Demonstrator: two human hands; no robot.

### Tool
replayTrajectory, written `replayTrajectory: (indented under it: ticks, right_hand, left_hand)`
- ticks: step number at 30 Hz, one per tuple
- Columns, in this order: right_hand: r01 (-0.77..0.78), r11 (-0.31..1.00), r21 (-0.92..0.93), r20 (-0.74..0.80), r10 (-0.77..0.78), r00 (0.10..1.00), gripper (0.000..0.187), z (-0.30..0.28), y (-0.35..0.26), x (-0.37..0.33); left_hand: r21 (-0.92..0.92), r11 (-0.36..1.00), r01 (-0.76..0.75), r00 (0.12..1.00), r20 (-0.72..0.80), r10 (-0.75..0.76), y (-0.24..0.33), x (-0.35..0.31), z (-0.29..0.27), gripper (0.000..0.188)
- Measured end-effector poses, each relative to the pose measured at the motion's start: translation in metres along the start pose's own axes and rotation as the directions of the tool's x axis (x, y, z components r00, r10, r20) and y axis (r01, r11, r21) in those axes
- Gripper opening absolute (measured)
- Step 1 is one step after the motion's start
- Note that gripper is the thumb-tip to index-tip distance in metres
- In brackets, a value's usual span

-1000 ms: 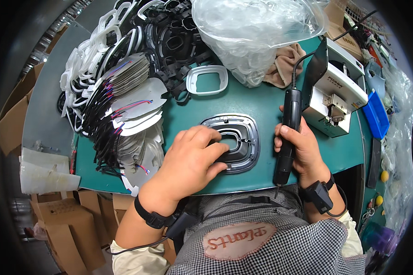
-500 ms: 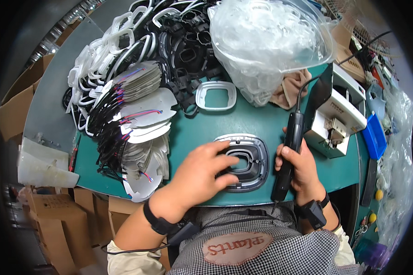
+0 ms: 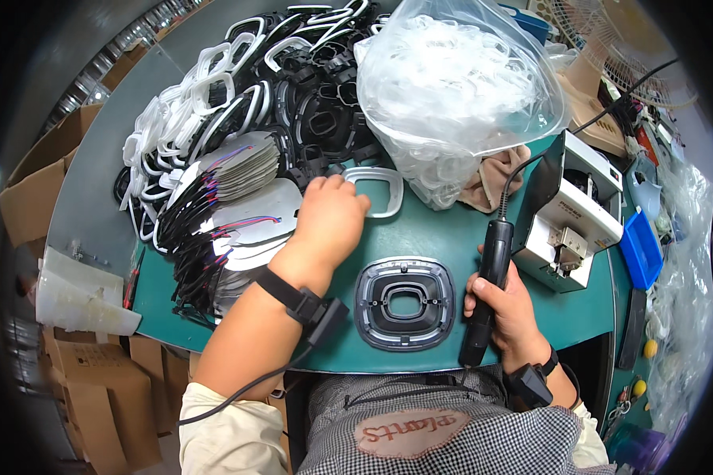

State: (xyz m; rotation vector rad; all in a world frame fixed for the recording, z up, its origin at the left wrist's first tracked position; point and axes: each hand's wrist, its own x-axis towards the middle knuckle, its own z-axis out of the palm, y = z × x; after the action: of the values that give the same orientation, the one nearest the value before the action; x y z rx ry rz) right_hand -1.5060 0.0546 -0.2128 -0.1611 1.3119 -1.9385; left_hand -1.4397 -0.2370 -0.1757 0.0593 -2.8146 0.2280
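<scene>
My left hand [image 3: 329,218] reaches forward over the green table [image 3: 444,237], its fingertips at the left edge of a white rounded-square ring [image 3: 375,191]. Whether it grips the ring is unclear. A grey and black framed assembly [image 3: 405,302] lies flat near the table's front edge, untouched. My right hand [image 3: 507,305] is closed around a black electric screwdriver [image 3: 487,289], held upright just right of the assembly, its cable running up to the back.
Stacks of white wired plates [image 3: 238,206] lie at the left. Black and white frames [image 3: 293,95] are piled behind. A clear bag of white rings [image 3: 451,87] stands at the back, a white machine [image 3: 578,218] at the right, a blue tray [image 3: 640,249] beyond.
My left hand left the framed assembly and moved forward to the white ring. The right hand still holds the screwdriver beside the assembly.
</scene>
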Motion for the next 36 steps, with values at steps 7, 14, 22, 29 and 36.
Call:
replayTrajectory:
  ticks: [7, 14, 22, 29, 36]
  right_hand:
    - [-0.013, 0.999, 0.047, 0.023, 0.012, 1.0, 0.065, -0.004, 0.001, 0.001]
    - [0.025, 0.998, 0.059, 0.015, -0.026, 1.0, 0.07, -0.002, -0.004, -0.011]
    - [0.008, 1.0, 0.026, 0.195, -0.013, 0.981, 0.074, 0.023, -0.02, -0.026]
    - [0.116, 0.916, -0.385, 0.16, -0.057, 0.985, 0.075, 0.021, -0.02, -0.034]
    - [-0.081, 0.901, -0.426, 0.245, 0.201, 0.949, 0.067, 0.032, -0.035, -0.036]
  left_hand:
    - [-0.858, 0.052, 0.511, 0.833, 0.479, -0.277, -0.003, -0.013, -0.049, 0.023]
    - [-0.67, -0.665, 0.329, 0.832, 0.539, -0.131, 0.041, -0.049, -0.067, 0.021]
    - [-0.692, -0.576, 0.434, 0.88, 0.462, 0.107, 0.088, -0.102, -0.041, 0.04]
    - [-0.646, 0.755, -0.111, 0.977, -0.208, -0.035, 0.079, -0.097, -0.073, 0.077]
    - [-0.392, 0.849, -0.355, 0.935, -0.118, 0.336, 0.098, -0.097, -0.076, 0.055]
